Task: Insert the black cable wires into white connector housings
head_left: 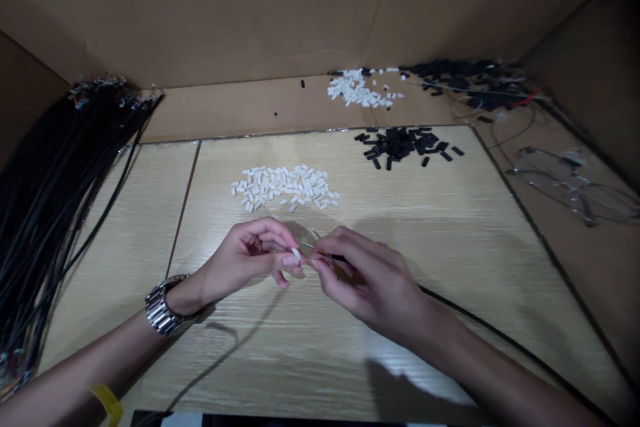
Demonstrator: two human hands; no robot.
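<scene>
White connector (297,255) pinched by L hand (245,260) fingers; R hand (365,280) fingers clamp wire (500,333), wrists inward.

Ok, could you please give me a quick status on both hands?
Left hand pinching small white plastic connector. Right hand holding thin black cable by its wire tip, at the connector. Beyond them, pile of white connectors, untouched.

Two uncovered forearms, a steel watch and a yellow band.
The left hand (250,257) comes in from 8 o'clock. Its wrist carries a silver metal wristwatch (163,307) with a ribbed link bracelet, and a narrow yellow band (107,402) circles the forearm near the edge at 7 o'clock. The right hand (365,280) enters from 4 o'clock, its arm unsleeved as far as shown.
</scene>
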